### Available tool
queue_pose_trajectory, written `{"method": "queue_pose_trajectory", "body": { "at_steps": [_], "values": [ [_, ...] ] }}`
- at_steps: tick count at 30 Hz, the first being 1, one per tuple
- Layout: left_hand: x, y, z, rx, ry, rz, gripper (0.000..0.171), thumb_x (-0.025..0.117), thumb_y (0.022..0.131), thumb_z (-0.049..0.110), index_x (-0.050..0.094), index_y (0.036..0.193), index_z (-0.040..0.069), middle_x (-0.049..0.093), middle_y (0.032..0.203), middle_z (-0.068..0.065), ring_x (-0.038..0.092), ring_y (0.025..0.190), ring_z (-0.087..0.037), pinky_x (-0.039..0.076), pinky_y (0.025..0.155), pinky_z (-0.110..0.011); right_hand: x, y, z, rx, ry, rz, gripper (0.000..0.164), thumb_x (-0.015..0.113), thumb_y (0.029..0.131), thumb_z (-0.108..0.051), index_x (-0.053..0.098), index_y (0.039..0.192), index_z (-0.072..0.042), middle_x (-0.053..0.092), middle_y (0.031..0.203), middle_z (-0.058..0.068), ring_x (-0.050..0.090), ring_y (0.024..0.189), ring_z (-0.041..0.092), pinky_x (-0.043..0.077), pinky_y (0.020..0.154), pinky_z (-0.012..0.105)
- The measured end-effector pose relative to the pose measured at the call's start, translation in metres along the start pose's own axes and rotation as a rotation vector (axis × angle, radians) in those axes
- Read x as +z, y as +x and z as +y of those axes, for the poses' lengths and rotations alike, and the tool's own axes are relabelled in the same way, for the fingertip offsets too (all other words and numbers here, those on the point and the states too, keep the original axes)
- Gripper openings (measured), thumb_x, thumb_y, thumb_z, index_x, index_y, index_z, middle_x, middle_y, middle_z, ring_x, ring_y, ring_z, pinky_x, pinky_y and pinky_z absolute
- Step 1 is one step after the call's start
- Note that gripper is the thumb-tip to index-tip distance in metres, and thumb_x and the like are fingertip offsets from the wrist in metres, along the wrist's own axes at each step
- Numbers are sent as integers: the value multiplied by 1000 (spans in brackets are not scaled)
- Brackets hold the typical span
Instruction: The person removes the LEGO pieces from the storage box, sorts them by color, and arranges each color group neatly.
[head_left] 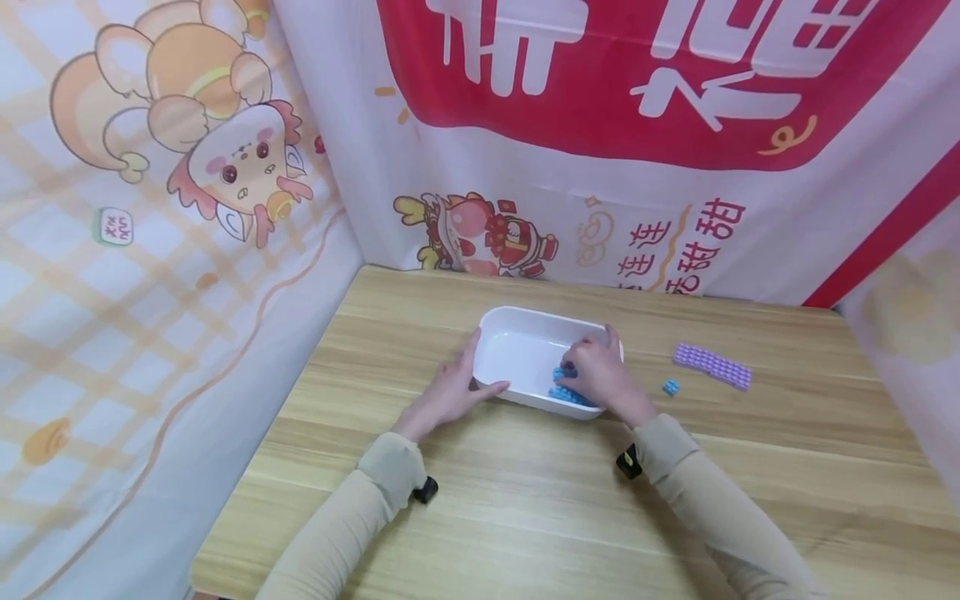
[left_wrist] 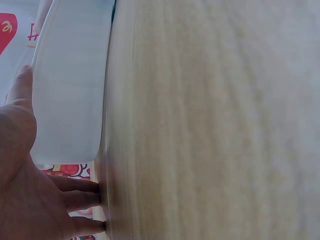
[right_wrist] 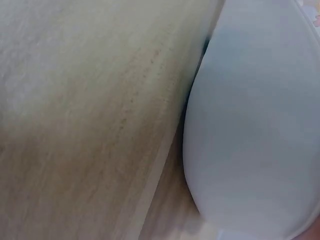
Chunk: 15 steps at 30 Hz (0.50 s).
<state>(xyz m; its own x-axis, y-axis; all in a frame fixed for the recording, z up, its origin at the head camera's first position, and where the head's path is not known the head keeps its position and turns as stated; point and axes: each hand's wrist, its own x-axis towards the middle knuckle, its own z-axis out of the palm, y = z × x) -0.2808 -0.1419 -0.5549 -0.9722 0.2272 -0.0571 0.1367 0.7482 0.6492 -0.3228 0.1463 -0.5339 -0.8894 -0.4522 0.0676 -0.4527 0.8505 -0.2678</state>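
A white rectangular tray [head_left: 517,333] sits on the wooden table, with small blue building blocks [head_left: 564,393] gathered at its front right corner. My left hand [head_left: 448,390] rests against the tray's left end, thumb at the front wall. In the left wrist view its thumb lies along the tray's rim and its straight fingers [left_wrist: 82,200] touch the table. My right hand [head_left: 600,373] reaches over the right wall, bent fingers pinching among the blue blocks; the exact piece at the fingertips is partly hidden. The right wrist view shows mostly the tray's outer wall [right_wrist: 255,125].
Right of the tray, a single small blue block [head_left: 671,387] lies on the table [head_left: 525,500]. Beyond it is a strip of purple studded pieces [head_left: 712,365]. Printed cloth [head_left: 480,150] hangs at the table's back and sides.
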Motion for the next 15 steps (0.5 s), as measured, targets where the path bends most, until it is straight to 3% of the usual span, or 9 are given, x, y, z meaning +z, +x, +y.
{"method": "queue_pose_trajectory", "body": {
  "at_steps": [3,10,15],
  "values": [
    [0,0,1,1,-7,3,119,69,98,70,-4,179,21,16,185,-16,28,168,-43,11,140,-67,2,0,2,-5,20,21,25,95,87,-29,86,105,-14,85,105,5,67,123,35,8,133,83],
    [0,-2,2,11,4,-4,119,69,99,70,-4,178,19,17,185,-18,29,168,-44,10,139,-69,-9,-13,6,-11,192,94,26,96,86,-24,84,103,-10,84,103,7,67,119,35,6,134,81],
    [-2,-3,2,9,-8,-2,119,69,99,70,-4,178,21,16,185,-18,29,168,-44,10,140,-68,-21,-28,18,-15,249,145,22,94,88,-18,82,103,-7,81,111,14,63,126,40,9,135,78]
  ]
}}
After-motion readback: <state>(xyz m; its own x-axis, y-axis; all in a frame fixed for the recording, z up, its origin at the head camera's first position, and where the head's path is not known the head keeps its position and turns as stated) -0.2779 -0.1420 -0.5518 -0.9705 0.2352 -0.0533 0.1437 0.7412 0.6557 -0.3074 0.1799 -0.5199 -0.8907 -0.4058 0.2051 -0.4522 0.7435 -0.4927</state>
